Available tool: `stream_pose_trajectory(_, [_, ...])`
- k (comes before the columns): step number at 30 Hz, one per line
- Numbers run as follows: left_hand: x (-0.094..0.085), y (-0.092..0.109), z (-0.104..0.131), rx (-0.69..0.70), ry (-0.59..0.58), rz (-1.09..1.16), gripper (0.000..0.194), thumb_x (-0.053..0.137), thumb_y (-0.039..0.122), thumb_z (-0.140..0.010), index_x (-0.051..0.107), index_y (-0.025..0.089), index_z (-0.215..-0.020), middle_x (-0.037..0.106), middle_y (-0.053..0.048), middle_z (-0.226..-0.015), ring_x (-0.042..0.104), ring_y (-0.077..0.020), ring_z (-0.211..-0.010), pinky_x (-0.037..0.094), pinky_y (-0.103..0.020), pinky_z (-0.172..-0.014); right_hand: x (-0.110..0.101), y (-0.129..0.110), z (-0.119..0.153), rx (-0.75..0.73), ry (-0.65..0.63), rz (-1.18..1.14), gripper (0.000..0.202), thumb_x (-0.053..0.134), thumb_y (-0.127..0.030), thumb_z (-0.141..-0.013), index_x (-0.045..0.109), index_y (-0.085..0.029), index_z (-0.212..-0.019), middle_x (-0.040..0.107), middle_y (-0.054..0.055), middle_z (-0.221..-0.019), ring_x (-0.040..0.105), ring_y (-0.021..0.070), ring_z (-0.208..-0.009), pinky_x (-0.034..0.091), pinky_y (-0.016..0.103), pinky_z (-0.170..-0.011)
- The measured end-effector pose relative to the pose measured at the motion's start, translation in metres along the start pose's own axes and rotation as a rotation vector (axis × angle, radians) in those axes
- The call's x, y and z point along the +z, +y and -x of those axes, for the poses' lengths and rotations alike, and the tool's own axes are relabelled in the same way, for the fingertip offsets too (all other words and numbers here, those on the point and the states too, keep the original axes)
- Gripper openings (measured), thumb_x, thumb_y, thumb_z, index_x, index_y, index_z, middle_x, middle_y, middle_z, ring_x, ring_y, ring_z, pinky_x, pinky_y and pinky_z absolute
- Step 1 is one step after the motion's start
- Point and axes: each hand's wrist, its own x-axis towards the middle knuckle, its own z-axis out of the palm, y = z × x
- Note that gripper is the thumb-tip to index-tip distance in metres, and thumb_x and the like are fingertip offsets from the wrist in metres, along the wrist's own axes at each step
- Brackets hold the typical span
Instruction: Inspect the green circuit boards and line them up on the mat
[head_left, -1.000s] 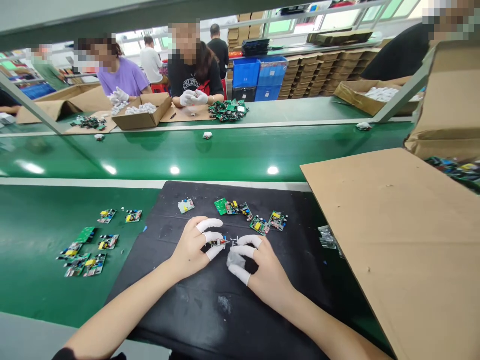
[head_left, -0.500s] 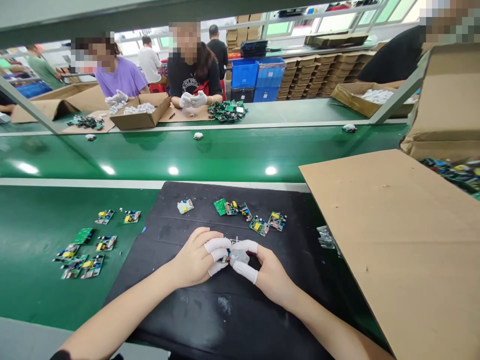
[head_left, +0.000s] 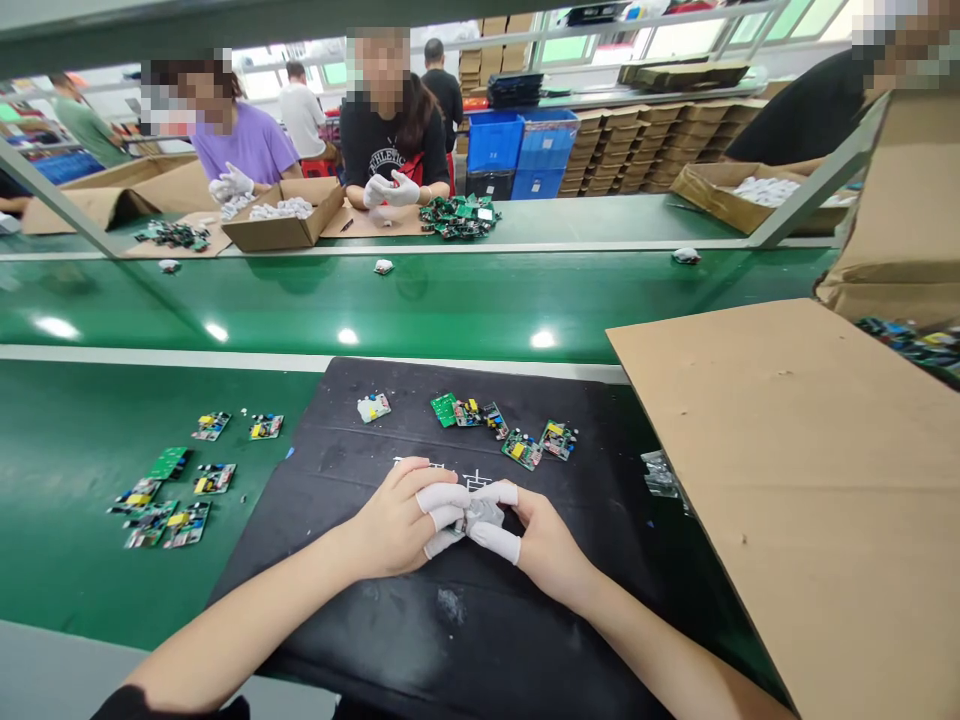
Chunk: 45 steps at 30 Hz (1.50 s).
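Both hands meet over the black mat (head_left: 360, 640), with white finger covers on several fingertips. Between them is a small part coated in grey-white material (head_left: 484, 513). My left hand (head_left: 409, 515) grips its left side, fingers bent round it and hiding that edge. On the right side, my right hand (head_left: 536, 535) pinches the same part between thumb and forefinger. Beyond the hands lie a white-coated circuit board (head_left: 373, 407), a green board lying face down (head_left: 444, 409) and several boards with yellow components, one of them here (head_left: 521, 450).
Several circuit boards (head_left: 187, 525) lie on the green table at left. A large cardboard sheet (head_left: 810, 480) covers the right side. Behind the mat runs a green conveyor (head_left: 450, 310) carrying small white-coated pieces (head_left: 383, 267). People with gloved hands sit across it.
The white-coated pieces on the conveyor have shifted left. My hands remain together on the grey-white part, with slight finger movement. The view has shifted slightly.
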Motion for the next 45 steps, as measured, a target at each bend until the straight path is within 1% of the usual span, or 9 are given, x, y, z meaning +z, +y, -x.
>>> stream_pose_trajectory(5, [-0.003, 0.001, -0.004, -0.127, 0.015, 0.188, 0.009, 0.053, 0.027, -0.088, 0.055, 0.021, -0.096, 0.065, -0.007, -0.094, 0.056, -0.021, -0.096, 0.046, -0.038, -0.084, -0.001, -0.009, 0.0, 0.117, -0.101, -0.322, 0.036, 0.078, -0.048, -0.058, 0.065, -0.018, -0.072, 0.062, 0.0, -0.069, 0.053, 0.0135, -0.064, 0.046, 0.027, -0.062])
stream_pose_trajectory(9, [-0.005, 0.001, -0.004, -0.194, 0.013, 0.248, 0.008, 0.053, 0.028, -0.089, 0.055, 0.021, -0.094, 0.064, -0.007, -0.093, 0.056, -0.0212, -0.096, 0.047, -0.037, -0.084, 0.0, -0.012, 0.002, 0.164, -0.1, -0.404, 0.038, 0.079, -0.049, -0.057, 0.066, -0.017, -0.072, 0.059, -0.001, -0.065, 0.051, 0.0117, -0.059, 0.045, 0.026, -0.06])
stream_pose_trajectory(17, [-0.002, 0.007, -0.006, -0.075, 0.054, 0.059, 0.006, 0.051, 0.021, -0.089, 0.055, 0.018, -0.09, 0.067, -0.005, -0.087, 0.057, -0.0191, -0.093, 0.045, -0.038, -0.087, 0.004, -0.007, 0.001, 0.14, -0.082, -0.271, 0.034, 0.078, -0.043, -0.06, 0.063, -0.018, -0.077, 0.066, 0.002, -0.079, 0.059, 0.0171, -0.074, 0.048, 0.032, -0.075])
stream_pose_trajectory(23, [0.001, 0.015, -0.004, 0.018, 0.1, -0.152, 0.018, 0.043, 0.011, -0.087, 0.057, 0.018, -0.078, 0.067, -0.004, -0.083, 0.059, -0.0171, -0.09, 0.044, -0.037, -0.091, 0.006, -0.006, 0.005, 0.066, 0.01, -0.102, 0.029, 0.073, -0.04, -0.067, 0.063, -0.018, -0.083, 0.065, 0.003, -0.082, 0.058, 0.0173, -0.076, 0.048, 0.032, -0.076])
stream_pose_trajectory(25, [0.0, 0.016, -0.004, 0.004, 0.105, -0.151, 0.016, 0.045, 0.012, -0.086, 0.057, 0.019, -0.079, 0.066, -0.004, -0.083, 0.059, -0.0174, -0.09, 0.044, -0.037, -0.093, 0.007, -0.005, 0.006, 0.069, 0.023, -0.124, 0.029, 0.073, -0.04, -0.068, 0.063, -0.018, -0.082, 0.065, 0.003, -0.081, 0.057, 0.0166, -0.074, 0.048, 0.032, -0.075])
stream_pose_trajectory(31, [-0.006, 0.015, -0.007, -0.135, 0.109, -0.025, 0.005, 0.05, 0.022, -0.088, 0.055, 0.02, -0.086, 0.065, -0.004, -0.082, 0.058, -0.0185, -0.088, 0.044, -0.037, -0.089, 0.003, -0.007, 0.003, 0.124, -0.06, -0.426, 0.039, 0.076, -0.052, -0.062, 0.063, -0.018, -0.075, 0.063, 0.001, -0.074, 0.056, 0.0149, -0.069, 0.048, 0.03, -0.074])
stream_pose_trajectory(37, [-0.006, 0.013, -0.009, -0.101, 0.124, -0.046, 0.014, 0.045, 0.023, -0.092, 0.055, 0.018, -0.083, 0.065, -0.003, -0.079, 0.058, -0.0173, -0.086, 0.042, -0.037, -0.09, 0.001, -0.008, 0.005, 0.076, -0.06, -0.262, 0.034, 0.075, -0.046, -0.065, 0.063, -0.018, -0.08, 0.063, 0.002, -0.077, 0.056, 0.0156, -0.072, 0.047, 0.03, -0.074])
stream_pose_trajectory(42, [-0.005, 0.019, -0.007, 0.017, 0.141, -0.102, 0.022, 0.04, 0.011, -0.091, 0.056, 0.016, -0.076, 0.067, -0.003, -0.08, 0.058, -0.0157, -0.088, 0.038, -0.036, -0.095, 0.003, -0.006, 0.009, 0.021, -0.005, -0.07, 0.025, 0.07, -0.037, -0.07, 0.064, -0.018, -0.085, 0.064, 0.003, -0.081, 0.056, 0.0175, -0.075, 0.046, 0.031, -0.074])
stream_pose_trajectory(45, [-0.004, 0.021, -0.008, 0.019, 0.145, -0.108, 0.022, 0.039, 0.01, -0.09, 0.056, 0.016, -0.077, 0.067, -0.003, -0.081, 0.058, -0.0157, -0.089, 0.037, -0.037, -0.096, 0.003, -0.006, 0.008, 0.019, -0.001, -0.101, 0.027, 0.072, -0.04, -0.068, 0.065, -0.019, -0.084, 0.063, 0.003, -0.08, 0.056, 0.0171, -0.074, 0.046, 0.031, -0.073])
